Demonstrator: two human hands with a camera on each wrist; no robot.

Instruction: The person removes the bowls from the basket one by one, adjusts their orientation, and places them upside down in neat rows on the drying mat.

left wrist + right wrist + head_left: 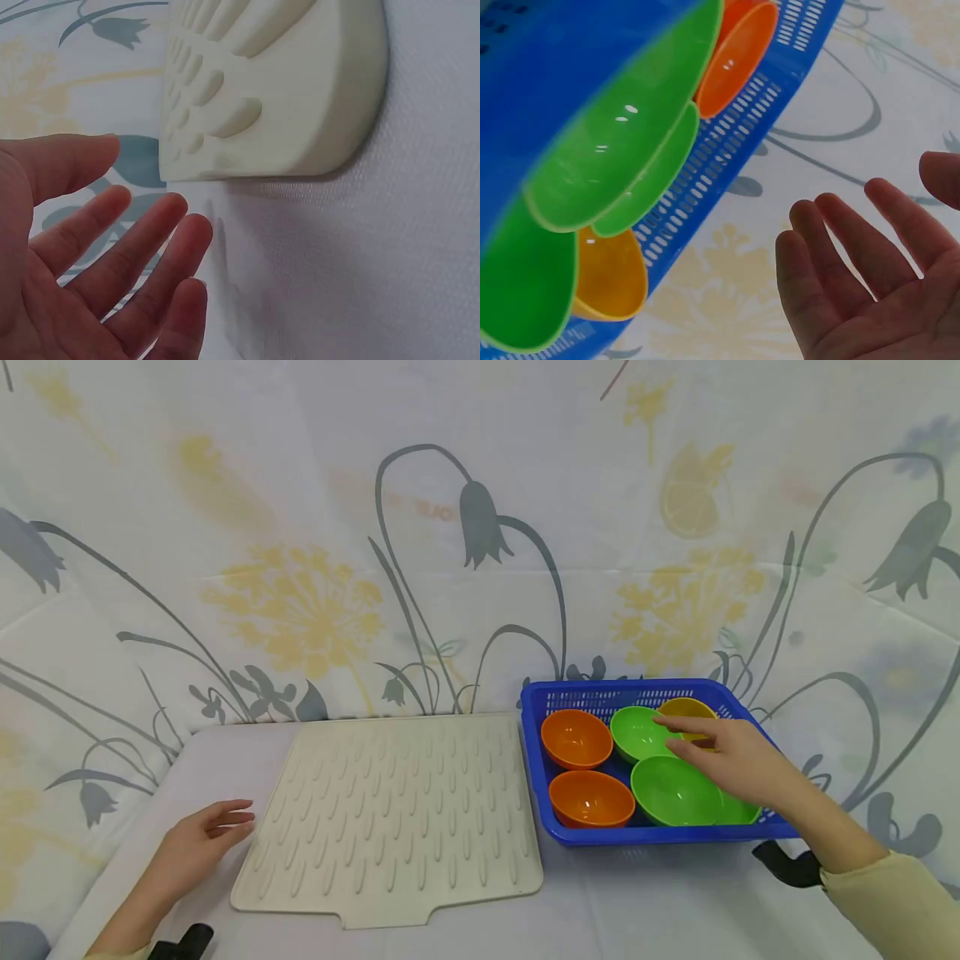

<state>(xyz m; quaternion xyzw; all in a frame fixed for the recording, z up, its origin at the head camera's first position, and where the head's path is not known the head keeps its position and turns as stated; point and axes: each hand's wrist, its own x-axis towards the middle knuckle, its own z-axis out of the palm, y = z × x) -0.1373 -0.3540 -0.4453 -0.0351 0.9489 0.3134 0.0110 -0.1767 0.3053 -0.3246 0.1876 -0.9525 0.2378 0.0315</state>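
Note:
My left hand [197,845] hovers beside the left edge of a cream ridged board [397,810], holding nothing. In the left wrist view, the fingers of that hand [112,277] are loosely bent and apart from the board's rounded corner [307,142]. Over the right part of a blue basket [607,836] is my right hand [731,760], its fingers extended and gripping nothing. Inside are two orange bowls [576,739], a yellow bowl [684,707] and several green bowls [675,792]. The hand partly hides the yellow bowl and the rightmost green bowl [738,810].
A white cloth [622,902] covers the table under the board and basket. Behind them rises a floral-patterned sheet [480,610]. The basket's left side stands close against the board's right edge. Dark wrist straps [787,864] show near both sleeves.

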